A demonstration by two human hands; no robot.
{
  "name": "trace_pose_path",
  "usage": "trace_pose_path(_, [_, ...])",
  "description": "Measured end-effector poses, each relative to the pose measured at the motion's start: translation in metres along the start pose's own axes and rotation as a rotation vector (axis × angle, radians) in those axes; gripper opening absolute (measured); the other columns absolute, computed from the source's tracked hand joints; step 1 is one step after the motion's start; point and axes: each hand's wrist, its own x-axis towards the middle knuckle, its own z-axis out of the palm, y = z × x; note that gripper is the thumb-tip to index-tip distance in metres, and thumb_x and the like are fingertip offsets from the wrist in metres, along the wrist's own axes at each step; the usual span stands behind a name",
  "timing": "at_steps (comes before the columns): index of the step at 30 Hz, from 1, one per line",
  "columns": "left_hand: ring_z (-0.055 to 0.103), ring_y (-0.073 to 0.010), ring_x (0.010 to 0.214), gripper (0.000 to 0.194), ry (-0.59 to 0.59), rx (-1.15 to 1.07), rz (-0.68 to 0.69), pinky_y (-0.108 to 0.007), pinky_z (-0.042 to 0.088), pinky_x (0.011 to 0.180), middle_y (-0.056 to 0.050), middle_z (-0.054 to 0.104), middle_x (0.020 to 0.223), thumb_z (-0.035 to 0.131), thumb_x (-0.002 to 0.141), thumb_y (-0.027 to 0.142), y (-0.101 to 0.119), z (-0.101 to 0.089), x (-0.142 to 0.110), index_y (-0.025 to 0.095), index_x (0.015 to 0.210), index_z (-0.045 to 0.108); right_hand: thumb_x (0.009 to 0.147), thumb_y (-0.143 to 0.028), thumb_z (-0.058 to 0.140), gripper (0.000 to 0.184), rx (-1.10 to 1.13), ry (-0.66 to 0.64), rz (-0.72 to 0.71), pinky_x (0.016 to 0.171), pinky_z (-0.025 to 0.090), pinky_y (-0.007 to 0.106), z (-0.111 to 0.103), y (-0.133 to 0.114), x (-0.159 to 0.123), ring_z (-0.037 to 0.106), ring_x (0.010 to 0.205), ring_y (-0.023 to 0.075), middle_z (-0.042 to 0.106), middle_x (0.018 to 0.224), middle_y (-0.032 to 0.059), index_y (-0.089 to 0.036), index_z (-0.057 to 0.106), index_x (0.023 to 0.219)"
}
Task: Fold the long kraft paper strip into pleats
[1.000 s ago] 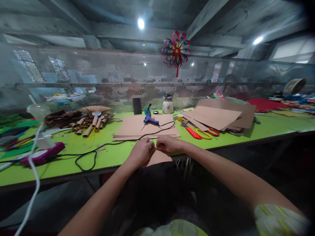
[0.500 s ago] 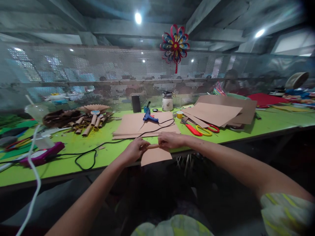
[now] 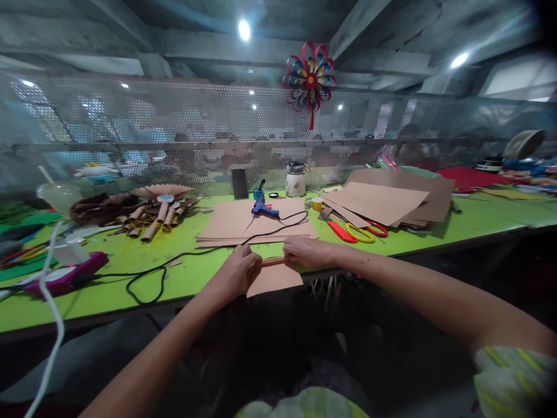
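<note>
A sheet of brown kraft paper (image 3: 275, 279) hangs over the front edge of the green table, its upper edge folded or rolled into a narrow strip. My left hand (image 3: 241, 268) pinches the left end of that strip, and my right hand (image 3: 304, 252) pinches the right end. The fingertips of both hands are partly hidden. Just beyond them lies a stack of brown paper sheets (image 3: 217, 223), with a blue glue gun (image 3: 264, 208) resting on top. The gun's black cord (image 3: 191, 253) runs leftward past my left hand.
Red-handled scissors (image 3: 342, 230) and yellow-handled scissors (image 3: 360, 233) lie right, beside large brown sheets (image 3: 378, 200). Left are paper rolls with a pleated fan (image 3: 165, 190), a purple power strip (image 3: 69, 278) and a white cable (image 3: 54, 337). A bottle (image 3: 295, 181) stands behind, before a perforated metal screen (image 3: 204, 116).
The rolled strip looks slightly lower and thinner between my hands. My right hand has shifted a little to the right; both hands keep their pinch on the paper.
</note>
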Motion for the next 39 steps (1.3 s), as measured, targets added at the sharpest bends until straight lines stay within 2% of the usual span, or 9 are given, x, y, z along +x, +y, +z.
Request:
trace_pose_path(7, [0.045, -0.0191, 0.076, 0.021, -0.051, 0.116, 0.025, -0.03, 0.037, 0.066, -0.007, 0.048, 0.077, 0.043, 0.088, 0.016, 0.002, -0.002, 0.0, 0.015, 0.08, 0.062, 0.088, -0.021, 0.051, 0.014, -0.124, -0.01, 0.029, 0.066, 0.036, 0.028, -0.004, -0.012, 0.007, 0.052, 0.079, 0.0188, 0.058, 0.085, 0.0108, -0.011, 0.059, 0.083])
trace_pose_path(15, [0.045, -0.0182, 0.072, 0.022, -0.152, 0.188, 0.064, -0.031, 0.038, 0.07, -0.006, 0.05, 0.077, 0.044, 0.082, 0.005, 0.006, -0.011, 0.002, 0.016, 0.068, 0.057, 0.087, -0.013, 0.046, 0.009, -0.236, -0.012, -0.066, 0.071, 0.036, 0.03, 0.001, -0.017, 0.004, 0.049, 0.082, 0.0201, 0.056, 0.084, 0.0101, -0.01, 0.055, 0.086])
trace_pose_path(22, [0.047, -0.0217, 0.081, 0.02, -0.19, 0.253, 0.125, -0.034, 0.042, 0.073, -0.008, 0.054, 0.084, 0.043, 0.086, 0.009, 0.014, -0.018, -0.001, 0.014, 0.09, 0.062, 0.089, -0.012, 0.045, 0.01, -0.329, -0.029, -0.144, 0.073, 0.037, 0.031, 0.003, -0.019, 0.003, 0.047, 0.082, 0.02, 0.055, 0.084, 0.0103, -0.009, 0.054, 0.087])
trace_pose_path(27, [0.047, -0.0229, 0.086, 0.022, -0.211, 0.281, 0.134, -0.036, 0.043, 0.079, -0.009, 0.056, 0.086, 0.043, 0.087, 0.009, 0.02, -0.021, -0.004, 0.014, 0.096, 0.063, 0.089, -0.011, 0.046, 0.011, -0.388, -0.097, -0.107, 0.071, 0.039, 0.031, -0.001, -0.029, 0.001, 0.048, 0.083, 0.0209, 0.056, 0.085, 0.0115, -0.007, 0.056, 0.09])
trace_pose_path(30, [0.048, -0.0224, 0.086, 0.024, -0.184, 0.253, 0.127, -0.034, 0.043, 0.078, -0.009, 0.056, 0.086, 0.043, 0.086, 0.01, 0.018, -0.02, -0.007, 0.014, 0.097, 0.064, 0.088, -0.009, 0.045, 0.012, -0.421, -0.137, -0.079, 0.069, 0.04, 0.031, -0.004, -0.037, -0.001, 0.049, 0.083, 0.0215, 0.056, 0.085, 0.0121, -0.006, 0.057, 0.092])
trace_pose_path(35, [0.051, -0.0167, 0.074, 0.026, -0.19, -0.009, 0.021, -0.026, 0.039, 0.066, -0.007, 0.057, 0.081, 0.043, 0.088, 0.022, 0.003, -0.023, -0.002, 0.016, 0.088, 0.068, 0.091, -0.013, 0.042, 0.018, -0.42, -0.115, -0.041, 0.068, 0.041, 0.032, -0.001, -0.039, 0.0, 0.05, 0.082, 0.0217, 0.057, 0.084, 0.0123, -0.006, 0.059, 0.091])
trace_pose_path(39, [0.048, -0.0136, 0.06, 0.035, -0.193, -0.257, -0.272, -0.023, 0.033, 0.057, -0.001, 0.055, 0.062, 0.044, 0.085, 0.037, -0.013, -0.02, 0.018, 0.013, 0.07, 0.065, 0.092, -0.018, 0.039, 0.023, -0.417, -0.045, 0.021, 0.066, 0.041, 0.032, 0.007, -0.038, 0.001, 0.05, 0.082, 0.0223, 0.057, 0.082, 0.0121, -0.008, 0.06, 0.089])
